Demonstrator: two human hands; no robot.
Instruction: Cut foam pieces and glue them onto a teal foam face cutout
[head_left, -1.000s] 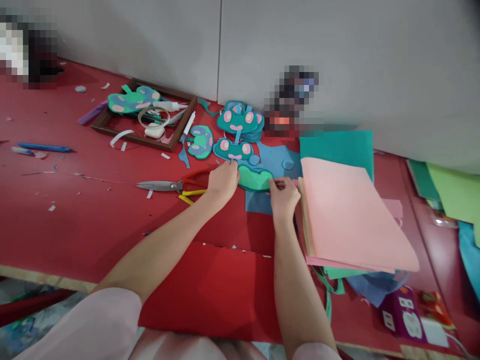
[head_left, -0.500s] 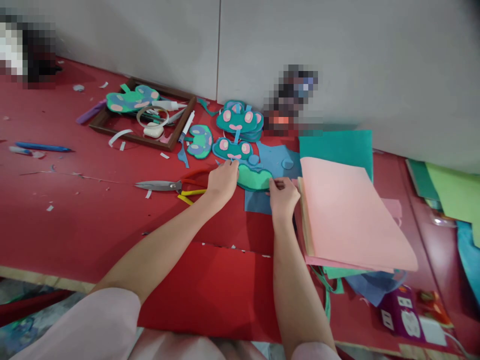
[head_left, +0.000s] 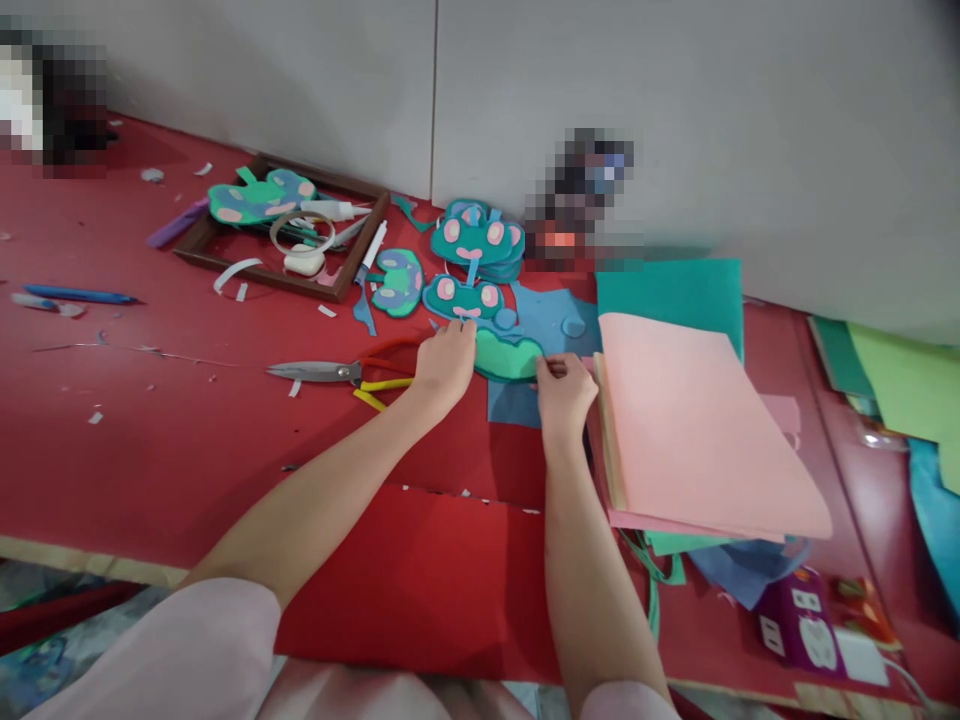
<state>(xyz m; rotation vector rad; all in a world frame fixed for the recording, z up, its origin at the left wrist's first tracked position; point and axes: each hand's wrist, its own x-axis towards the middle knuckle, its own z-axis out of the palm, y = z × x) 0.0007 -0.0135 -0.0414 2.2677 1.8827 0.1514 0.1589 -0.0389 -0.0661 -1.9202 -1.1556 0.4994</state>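
Observation:
Between my hands is a wavy green felt cutout point(head_left: 508, 357) with a darker teal rim. My left hand point(head_left: 448, 360) is closed on its left end. The fingers of my right hand point(head_left: 564, 388) pinch its right end. A blue felt sheet point(head_left: 514, 404) lies partly beneath it. Just beyond sits a teal frog-face cutout point(head_left: 465, 298) with pink eyes, and behind that a stack of similar frog faces point(head_left: 480, 240). Left of my left hand lie scissors point(head_left: 322, 372) with red and yellow handles, partly hidden by my hand.
A wooden tray point(head_left: 330, 288) at back left holds tape, glue and a spotted felt piece. A green-and-purple cutout point(head_left: 397, 283) lies beside it. Pink sheets point(head_left: 705, 430) are stacked at right, near a purple power socket point(head_left: 801, 625). A blue pen point(head_left: 79, 294) lies far left.
Both hands keep their hold on the green felt cutout in nearly the same place. The whole view has shifted very slightly; nothing else visibly moves.

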